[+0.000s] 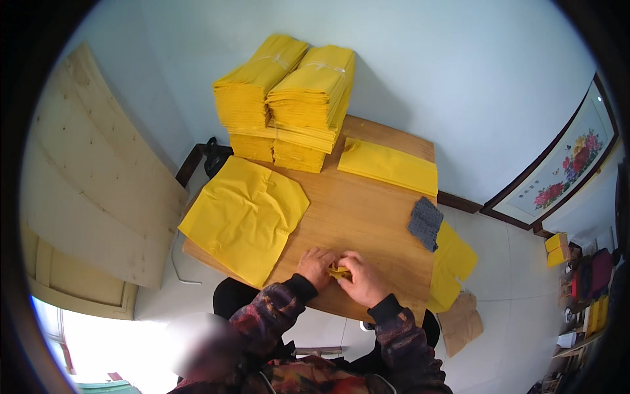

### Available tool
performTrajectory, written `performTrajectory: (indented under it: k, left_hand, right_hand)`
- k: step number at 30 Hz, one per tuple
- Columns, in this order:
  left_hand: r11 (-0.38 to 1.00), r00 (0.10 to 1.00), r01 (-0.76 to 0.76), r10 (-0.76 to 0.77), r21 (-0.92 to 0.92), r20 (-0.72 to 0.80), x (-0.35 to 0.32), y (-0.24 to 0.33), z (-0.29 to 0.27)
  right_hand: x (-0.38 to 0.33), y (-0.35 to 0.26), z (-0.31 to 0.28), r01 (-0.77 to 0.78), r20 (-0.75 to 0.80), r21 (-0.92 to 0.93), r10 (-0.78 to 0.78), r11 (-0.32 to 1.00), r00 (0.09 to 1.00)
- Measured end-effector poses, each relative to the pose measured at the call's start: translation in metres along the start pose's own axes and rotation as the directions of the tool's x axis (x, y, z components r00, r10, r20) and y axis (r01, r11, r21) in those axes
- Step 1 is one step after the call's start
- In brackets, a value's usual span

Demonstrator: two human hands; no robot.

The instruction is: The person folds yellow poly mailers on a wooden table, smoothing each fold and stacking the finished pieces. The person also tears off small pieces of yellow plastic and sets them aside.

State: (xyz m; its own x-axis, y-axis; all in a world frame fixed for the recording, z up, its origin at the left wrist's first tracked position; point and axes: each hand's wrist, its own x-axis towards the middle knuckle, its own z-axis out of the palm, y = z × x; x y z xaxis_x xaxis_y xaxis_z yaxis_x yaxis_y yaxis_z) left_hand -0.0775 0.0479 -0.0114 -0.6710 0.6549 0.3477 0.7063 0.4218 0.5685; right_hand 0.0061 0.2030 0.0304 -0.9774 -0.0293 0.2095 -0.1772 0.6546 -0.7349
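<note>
Both my hands meet at the near edge of a wooden table [367,217]. My left hand [315,264] and my right hand [361,279] pinch a small folded piece of yellow paper [338,271] between them, most of it hidden by the fingers. A pile of loose yellow sheets [246,217] lies just left of my hands, hanging over the table's left edge. Tall bundles of yellow paper [289,105] are stacked at the far side.
A flat stack of yellow sheets [388,167] lies at the back right. A grey glove [425,223] rests on the right edge above more yellow paper [451,262]. Plywood boards [98,171] lean at the left; a framed flower picture [564,164] stands at the right.
</note>
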Motion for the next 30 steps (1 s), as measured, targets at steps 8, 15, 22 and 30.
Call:
performTrajectory:
  k: [8,15,22,30]
  left_hand:
    - [0.994,0.995,-0.099,0.098,-0.040,-0.026,0.004,0.002,-0.016]
    - [0.998,0.999,-0.017,0.014,-0.065,-0.051,-0.047,-0.009,-0.060]
    - [0.980,0.995,0.077,-0.088,-0.184,-0.047,-0.071,-0.009,-0.053]
    - [0.997,0.994,-0.046,0.052,0.054,-0.100,-0.072,-0.012,-0.041]
  right_hand:
    - [0.018,0.015,0.011,-0.034,0.075,-0.170,0.048,0.985,0.996]
    - [0.128,0.068,-0.073,-0.116,-0.280,0.118,0.146,0.986,0.949]
    - [0.340,0.164,-0.095,-0.305,-0.564,-0.145,0.175,0.941,0.807]
    - [0.380,0.176,-0.070,-0.294,-0.316,-0.169,0.231,0.941,0.920]
